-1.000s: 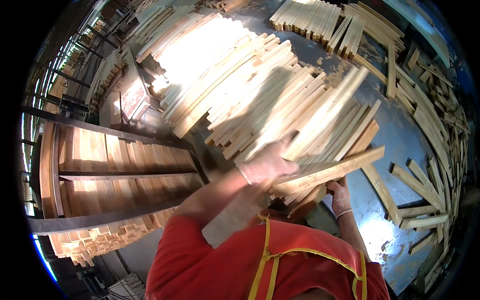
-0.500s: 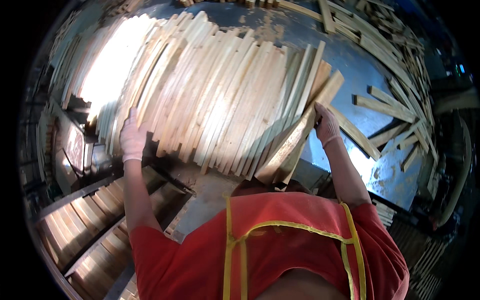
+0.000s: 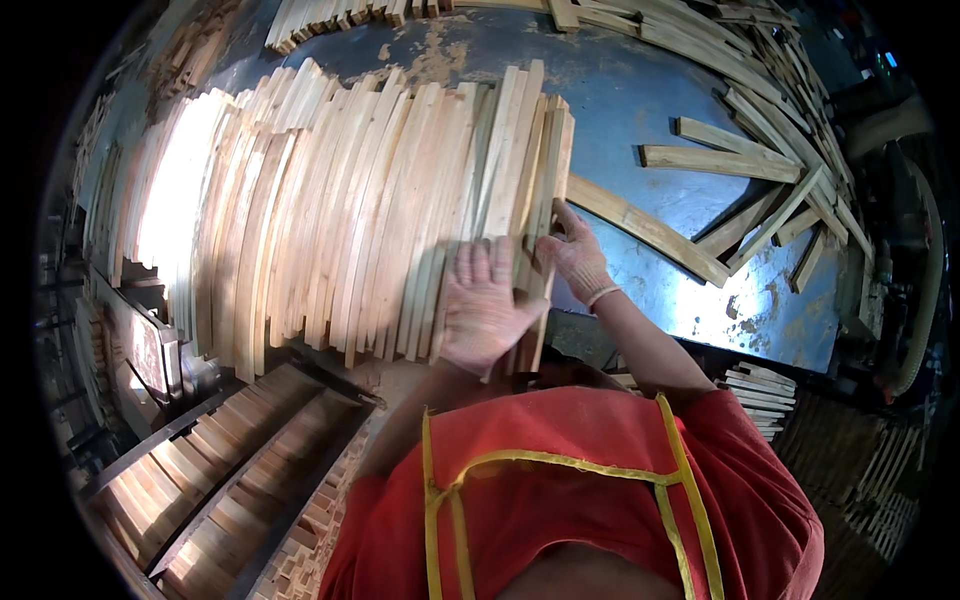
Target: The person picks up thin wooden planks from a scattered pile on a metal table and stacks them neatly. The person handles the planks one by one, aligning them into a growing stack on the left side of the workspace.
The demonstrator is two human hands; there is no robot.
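A long row of pale wooden strips (image 3: 330, 220) lies side by side on the blue metal table. My left hand (image 3: 485, 315), in a light glove, rests flat on top of the strips near the row's right end, fingers stretched out and thumb apart. Against the outermost strip (image 3: 560, 150) at that end is my right hand (image 3: 578, 258), also gloved. Its index finger is stretched along the strip's outer side and its thumb reaches over the top edge. The strips' near ends by my left hand are partly hidden.
Loose strips (image 3: 720, 165) lie crossed on the table (image 3: 640, 240) at right, with one strip (image 3: 650, 228) slanting from beside my right hand. More strips (image 3: 350, 12) sit along the far side. A dark-framed rack (image 3: 250, 440) holding wood stands at lower left.
My left hand has moved right from the row's left part to its right end. The tilted strips in my right hand now stand against the row, and that hand has shifted left.
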